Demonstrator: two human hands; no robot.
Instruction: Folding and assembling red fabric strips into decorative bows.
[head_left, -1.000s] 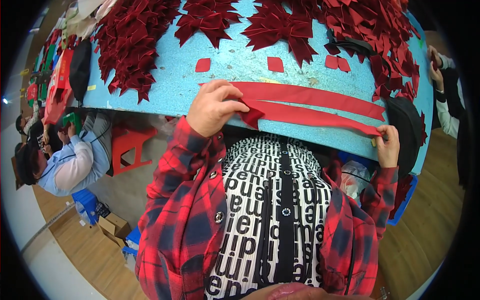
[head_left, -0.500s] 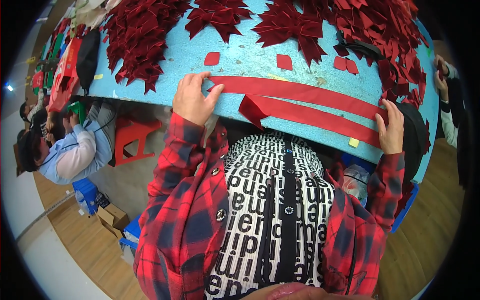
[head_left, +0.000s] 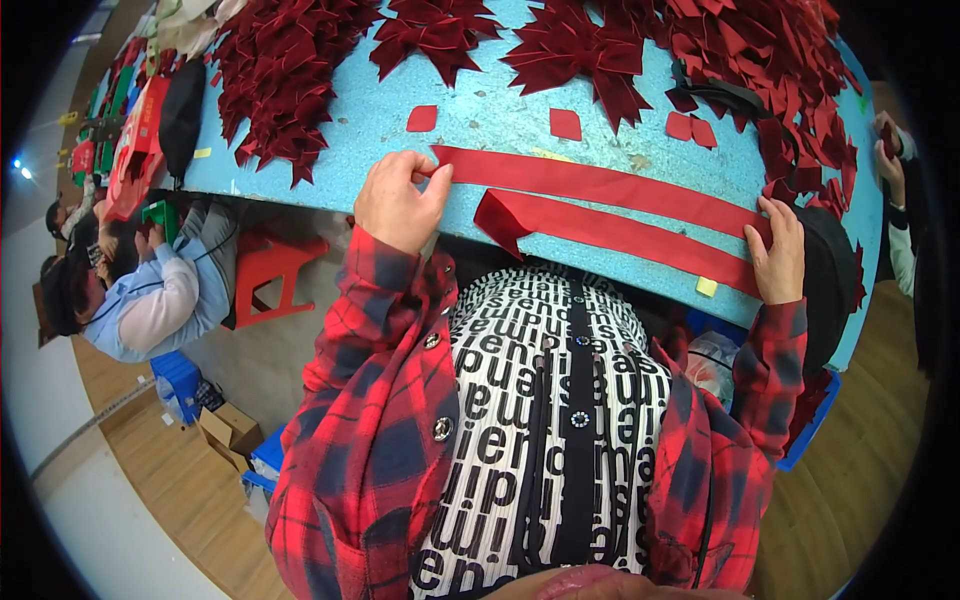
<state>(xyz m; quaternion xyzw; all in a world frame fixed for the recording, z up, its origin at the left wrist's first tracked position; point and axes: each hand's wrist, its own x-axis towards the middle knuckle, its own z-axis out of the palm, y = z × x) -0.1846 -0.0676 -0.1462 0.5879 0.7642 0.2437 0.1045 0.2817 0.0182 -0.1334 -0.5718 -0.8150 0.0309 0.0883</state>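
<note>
A long red ribbon [head_left: 600,185] lies stretched across the near part of a light blue table [head_left: 480,125]. It is doubled back, so a second strip [head_left: 620,232] runs below the first and ends in a folded tip at the left. My left hand [head_left: 398,200] pinches the upper strip's left end between thumb and fingers. At the right end, my right hand [head_left: 778,250] presses both strips down near the table edge. Both sleeves are red plaid.
Heaps of dark red ribbon bows [head_left: 280,80] cover the far side of the table, with small red squares [head_left: 565,123] between them and the ribbon. A seated person in light blue [head_left: 150,300] is at the left by a red stool [head_left: 275,270]. Another person's hand [head_left: 890,140] shows at the right.
My left hand has slid left along the upper strip to its end, drawing the ribbon out longer and flatter. My right hand stays pressing on the right end.
</note>
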